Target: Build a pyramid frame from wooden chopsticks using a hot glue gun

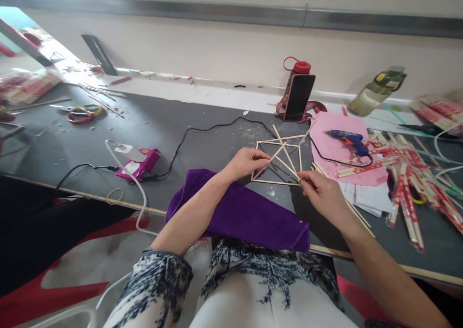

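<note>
A frame of thin wooden sticks point(277, 183), joined into an open box-like shape, rests on the grey table in front of me. My left hand point(249, 164) pinches the end of a slanted stick point(278, 152) at the frame's left. At the front right corner my right hand point(318, 189) has its fingertips closed on the end of another stick point(289, 163). The two slanted sticks cross above the frame. Whether each is fixed to it I cannot tell. A purple cloth point(249, 217) lies under my left forearm at the table edge.
A blue glue gun point(349, 141) lies on pink paper point(318, 130), its black cord crossing behind the frame. Several wrapped chopsticks point(407, 202) spread at right. A phone point(299, 98) leans on a red-capped bottle point(301, 67). Left are a magenta power strip point(146, 166) and scissors point(81, 113).
</note>
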